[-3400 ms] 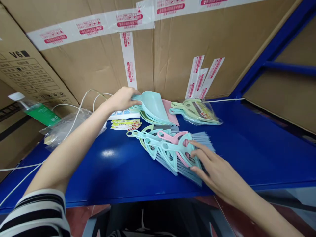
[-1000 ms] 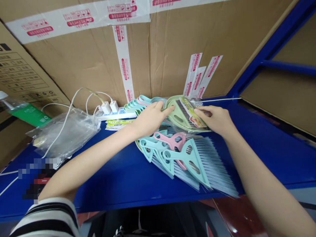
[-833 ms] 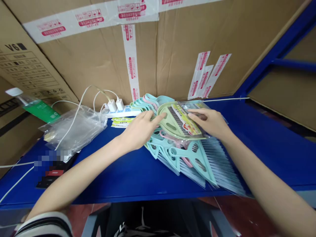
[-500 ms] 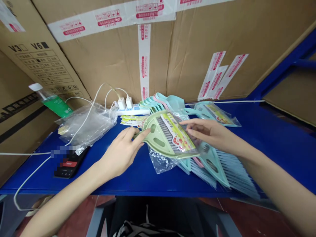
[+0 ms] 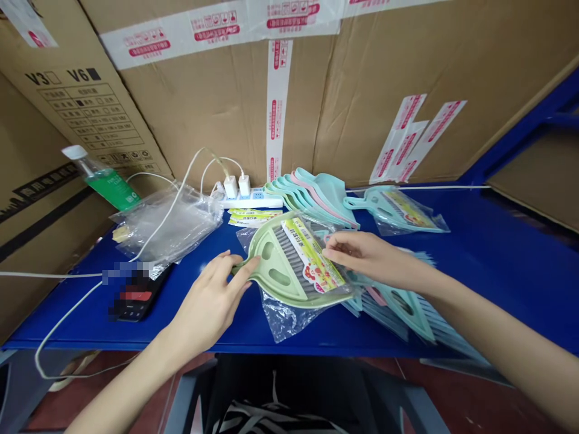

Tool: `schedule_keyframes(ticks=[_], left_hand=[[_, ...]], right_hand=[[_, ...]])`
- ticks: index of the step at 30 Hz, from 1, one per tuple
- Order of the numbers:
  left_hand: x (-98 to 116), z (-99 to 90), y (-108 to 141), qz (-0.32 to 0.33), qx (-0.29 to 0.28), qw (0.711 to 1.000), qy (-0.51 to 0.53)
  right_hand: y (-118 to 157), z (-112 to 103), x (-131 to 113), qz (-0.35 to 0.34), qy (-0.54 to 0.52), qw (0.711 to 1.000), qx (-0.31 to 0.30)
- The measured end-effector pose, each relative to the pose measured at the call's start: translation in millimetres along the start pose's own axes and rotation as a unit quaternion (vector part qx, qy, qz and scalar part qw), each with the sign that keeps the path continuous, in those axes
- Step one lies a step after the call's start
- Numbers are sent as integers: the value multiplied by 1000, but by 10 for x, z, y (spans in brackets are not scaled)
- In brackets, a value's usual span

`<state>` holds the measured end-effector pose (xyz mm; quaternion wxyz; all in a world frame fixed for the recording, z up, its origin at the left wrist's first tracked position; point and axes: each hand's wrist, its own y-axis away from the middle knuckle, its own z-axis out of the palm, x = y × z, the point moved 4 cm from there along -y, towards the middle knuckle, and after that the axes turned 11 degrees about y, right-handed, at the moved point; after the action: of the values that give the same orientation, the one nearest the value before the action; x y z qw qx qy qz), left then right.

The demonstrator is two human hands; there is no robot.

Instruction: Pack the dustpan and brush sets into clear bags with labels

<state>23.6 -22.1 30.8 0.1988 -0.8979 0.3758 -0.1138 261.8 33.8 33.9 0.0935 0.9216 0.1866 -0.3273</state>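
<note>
A green dustpan [image 5: 260, 280] with a grey-bristled brush and a yellow printed card [image 5: 312, 256] rests on a clear plastic bag [image 5: 287, 319]. My left hand [image 5: 221, 286] grips the dustpan by its handle end, index finger along the top. At the dustpan's right side, my right hand [image 5: 357, 253] has its fingers bent together by the card and clear film; what they pinch, if anything, is too small to make out. Blue brushes and dustpans [image 5: 411, 304] lie partly beneath my right forearm.
Stacked dustpans [image 5: 316, 196] and a bagged blue set [image 5: 402, 208] lie at the back. Yellow cards [image 5: 253, 217] are beside a power strip [image 5: 257, 199]. On the left are plastic bags [image 5: 176, 223], a bottle [image 5: 108, 184], a phone [image 5: 140, 298] and white cables.
The green dustpan has shifted slightly left and toward me with my left hand. My right hand's fingers have drawn closer together beside the card. The view has moved a little.
</note>
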Motion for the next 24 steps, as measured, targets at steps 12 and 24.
schedule_keyframes(ticks=[12, 24], left_hand=[[-60, -42, 171, 2, 10, 999, -32], [-115, -82, 203, -5, 22, 999, -36]], right_hand=[[-28, 112, -143, 43, 147, 985, -83], [-71, 143, -282, -15, 202, 978, -56]])
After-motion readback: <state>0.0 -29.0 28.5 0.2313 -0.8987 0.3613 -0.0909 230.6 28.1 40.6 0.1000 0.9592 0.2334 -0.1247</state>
